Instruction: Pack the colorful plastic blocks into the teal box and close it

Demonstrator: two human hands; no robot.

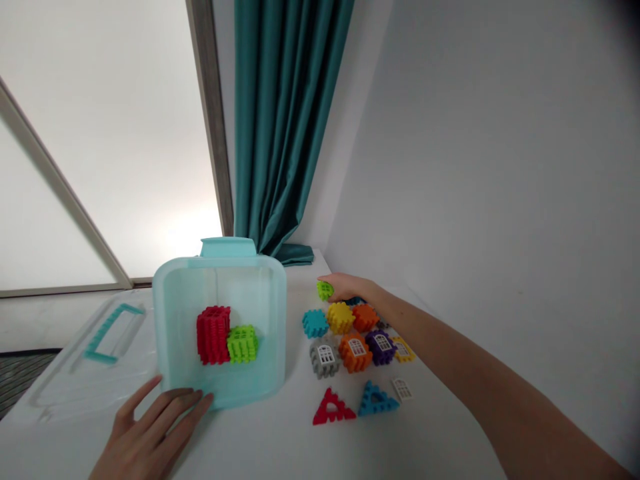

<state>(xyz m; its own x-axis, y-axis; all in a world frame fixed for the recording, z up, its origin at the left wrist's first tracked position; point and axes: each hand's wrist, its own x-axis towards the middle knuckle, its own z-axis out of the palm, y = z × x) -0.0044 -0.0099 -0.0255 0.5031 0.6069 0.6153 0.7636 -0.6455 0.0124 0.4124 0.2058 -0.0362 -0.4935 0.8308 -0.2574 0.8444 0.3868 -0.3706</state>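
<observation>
A pale turquoise plastic box [170,313] lies tipped on its side on the white table, its opening facing me. Inside it sit a red toothed block [213,335] and a lime green block [243,344]. My left hand [150,433] rests flat at the box's lower rim, fingers spread and touching it. My right hand [347,288] reaches to the far end of a pile of coloured blocks and closes its fingers on a small lime green block [324,290].
The loose blocks include blue [315,323], yellow [341,318], orange [355,352], grey [324,359] and purple [381,347] ones, plus red [333,408] and blue [376,400] triangles. A clear lid with a turquoise handle [107,331] lies left. A teal curtain [285,127] hangs behind.
</observation>
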